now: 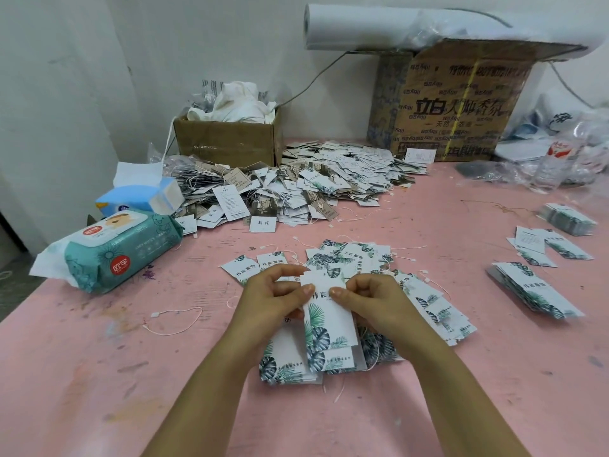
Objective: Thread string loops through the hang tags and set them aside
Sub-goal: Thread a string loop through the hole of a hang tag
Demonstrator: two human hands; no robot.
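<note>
I hold a small stack of white hang tags (pixel 331 328) printed with green leaves, upright over the pink table (pixel 99 374). My left hand (pixel 273 296) pinches its upper left edge with thumb on the front. My right hand (pixel 369 300) pinches the upper right edge the same way. Under my hands lies a loose spread of the same tags (pixel 349 258) with thin strings. A loose string loop (pixel 174 319) with a white clasp lies to the left. I cannot tell whether a string is between my fingers.
A big heap of strung tags (pixel 296 189) lies at the back beside a small cardboard box (pixel 227 140). A large printed carton (pixel 454 103) stands back right. Wet wipes (pixel 118 252) and a tissue pack (pixel 141 196) lie at left. Neat tag stacks (pixel 537 291) lie at right.
</note>
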